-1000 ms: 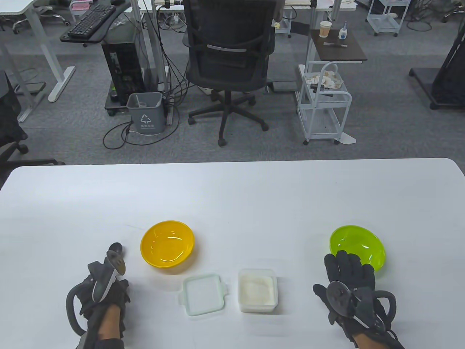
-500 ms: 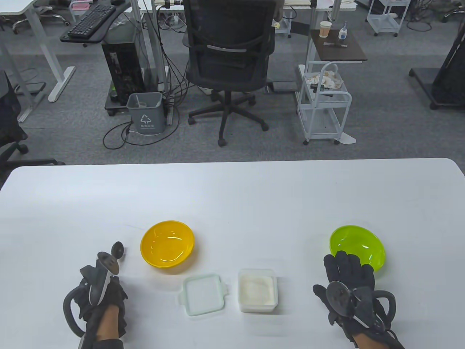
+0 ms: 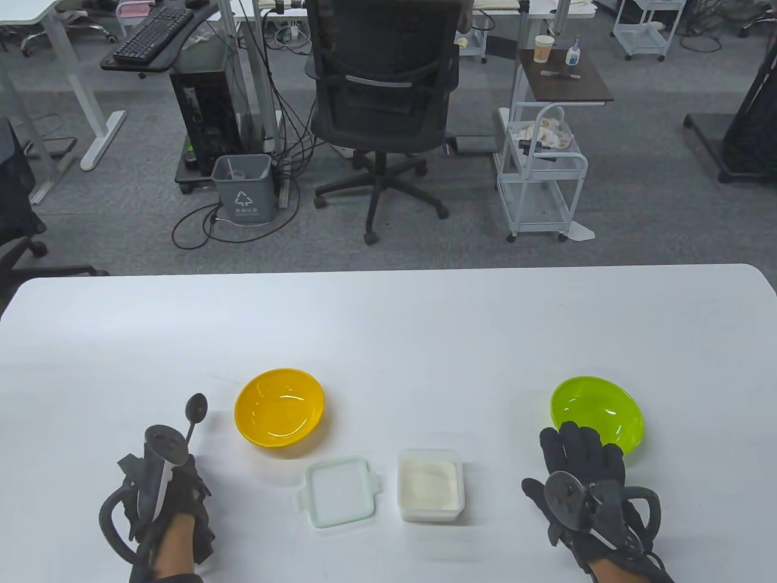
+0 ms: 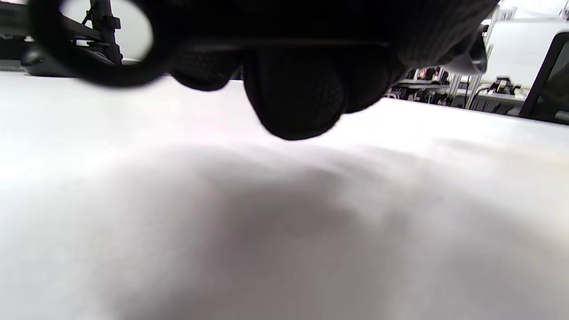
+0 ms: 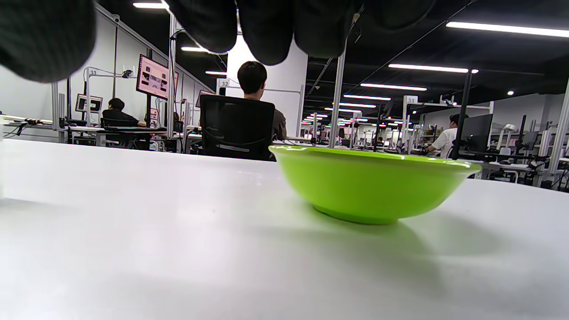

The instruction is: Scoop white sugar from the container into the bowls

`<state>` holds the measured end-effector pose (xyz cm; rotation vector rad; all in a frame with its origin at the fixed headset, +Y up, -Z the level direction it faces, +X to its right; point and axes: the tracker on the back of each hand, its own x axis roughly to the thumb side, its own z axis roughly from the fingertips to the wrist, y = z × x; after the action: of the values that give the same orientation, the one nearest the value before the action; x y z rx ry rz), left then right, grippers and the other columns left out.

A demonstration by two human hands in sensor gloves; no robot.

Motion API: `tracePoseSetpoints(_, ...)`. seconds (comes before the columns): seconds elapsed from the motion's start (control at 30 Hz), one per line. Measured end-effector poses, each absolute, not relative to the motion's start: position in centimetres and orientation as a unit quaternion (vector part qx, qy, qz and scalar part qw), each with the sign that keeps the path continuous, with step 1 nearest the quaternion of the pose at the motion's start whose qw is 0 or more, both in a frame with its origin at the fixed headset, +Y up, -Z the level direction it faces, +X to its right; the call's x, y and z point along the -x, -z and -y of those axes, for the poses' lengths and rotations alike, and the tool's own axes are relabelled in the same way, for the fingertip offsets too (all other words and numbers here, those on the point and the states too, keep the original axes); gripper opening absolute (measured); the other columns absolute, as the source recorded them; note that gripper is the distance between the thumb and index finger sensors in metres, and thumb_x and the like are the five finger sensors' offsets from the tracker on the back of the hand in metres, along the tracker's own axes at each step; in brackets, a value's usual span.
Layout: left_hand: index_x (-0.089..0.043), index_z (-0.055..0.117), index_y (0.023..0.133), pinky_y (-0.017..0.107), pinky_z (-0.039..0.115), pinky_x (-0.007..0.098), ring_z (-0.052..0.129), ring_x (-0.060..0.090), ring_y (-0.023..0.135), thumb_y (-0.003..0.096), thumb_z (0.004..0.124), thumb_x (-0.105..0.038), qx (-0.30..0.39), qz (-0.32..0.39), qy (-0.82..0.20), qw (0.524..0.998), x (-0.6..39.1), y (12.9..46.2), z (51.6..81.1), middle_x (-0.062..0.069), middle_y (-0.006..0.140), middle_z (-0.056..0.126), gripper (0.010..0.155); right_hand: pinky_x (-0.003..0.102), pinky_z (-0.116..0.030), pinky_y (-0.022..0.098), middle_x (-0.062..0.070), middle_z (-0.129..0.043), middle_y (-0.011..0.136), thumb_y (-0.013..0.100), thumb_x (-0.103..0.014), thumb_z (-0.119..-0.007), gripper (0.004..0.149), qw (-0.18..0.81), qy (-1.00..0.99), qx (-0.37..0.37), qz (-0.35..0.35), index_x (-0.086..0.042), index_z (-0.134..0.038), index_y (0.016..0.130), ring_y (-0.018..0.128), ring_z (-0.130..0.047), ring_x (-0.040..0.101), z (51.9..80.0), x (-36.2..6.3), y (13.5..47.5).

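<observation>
My left hand (image 3: 173, 486) grips the handle of a dark metal spoon (image 3: 195, 410); its bowl points away from me, left of the yellow bowl (image 3: 279, 407). In the left wrist view my fingers (image 4: 293, 98) are curled just above the table. The open sugar container (image 3: 431, 484) holds white sugar at the front centre, with its lid (image 3: 337, 492) lying to its left. My right hand (image 3: 581, 452) rests flat with fingers spread, fingertips at the near rim of the green bowl (image 3: 598, 410). That bowl fills the middle of the right wrist view (image 5: 373, 184). Both bowls look empty.
The white table (image 3: 388, 328) stretches far beyond the bowls. Past its far edge stand an office chair (image 3: 382, 103), a grey bin (image 3: 243, 187) and a white trolley (image 3: 540, 176).
My left hand has drawn back to the left and toward me, so more of the spoon now shows beyond the tracker. My right hand has not moved.
</observation>
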<state>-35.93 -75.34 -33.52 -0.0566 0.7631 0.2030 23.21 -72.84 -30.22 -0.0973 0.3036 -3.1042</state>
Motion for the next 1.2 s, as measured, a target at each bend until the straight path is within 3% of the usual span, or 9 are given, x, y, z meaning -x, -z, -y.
tracePoseSetpoints(0.37,-0.051,0.076,0.090,0.060,0.081,0.040,0.104,0.006,0.055,0.0443,0.074,-0.047,-0.065,-0.235,-0.120,0.962,31.2,32.8,68.8,-0.015,0.079,0.093,0.046,0.063,-0.043,0.078,0.014,-0.042,0.119,0.041,-0.068,-0.073,0.083,-0.040,0.992,0.103,-0.066,-0.031,-0.045,0.110,0.112,-0.047,0.041,71.8,-20.8,29.8)
tracePoseSetpoints(0.57,-0.052,0.078,0.089,0.063,0.080,0.041,0.103,0.006,0.058,0.0444,0.075,-0.048,-0.067,-0.111,-0.118,0.985,24.0,32.2,66.4,-0.015,0.083,0.091,0.045,0.063,-0.043,0.078,0.014,-0.038,0.120,0.041,-0.068,-0.075,0.085,-0.090,0.983,0.153,0.048,-0.031,-0.043,0.110,0.113,-0.043,0.042,71.8,-18.2,31.3)
tracePoseSetpoints(0.77,-0.053,0.079,0.089,0.064,0.079,0.041,0.103,0.005,0.058,0.0442,0.076,-0.048,-0.040,-0.009,-0.083,0.996,17.3,31.7,67.3,-0.016,0.084,0.090,0.045,0.063,-0.041,0.079,0.014,-0.033,0.121,0.040,-0.069,-0.076,0.090,-0.125,0.971,0.163,0.120,-0.030,-0.037,0.112,0.114,-0.039,0.043,72.9,-15.9,33.0)
tracePoseSetpoints(1.03,-0.053,0.081,0.088,0.062,0.081,0.040,0.103,0.004,0.057,0.0436,0.078,-0.048,-0.038,0.062,-0.023,0.997,13.1,30.6,70.3,-0.017,0.083,0.092,0.045,0.064,-0.040,0.079,0.014,-0.028,0.121,0.039,-0.071,-0.076,0.095,-0.153,0.962,0.153,0.166,-0.032,-0.029,0.112,0.114,-0.035,0.043,75.6,-14.8,34.1)
tracePoseSetpoints(1.2,-0.054,0.083,0.086,0.061,0.082,0.040,0.105,0.004,0.055,0.0427,0.079,-0.048,-0.094,0.094,0.056,0.990,11.1,29.6,71.1,-0.018,0.082,0.093,0.044,0.063,-0.041,0.079,0.015,-0.030,0.121,0.039,-0.071,-0.076,0.095,-0.163,0.959,0.153,0.171,-0.031,-0.029,0.112,0.113,-0.038,0.043,75.9,-14.9,34.1)
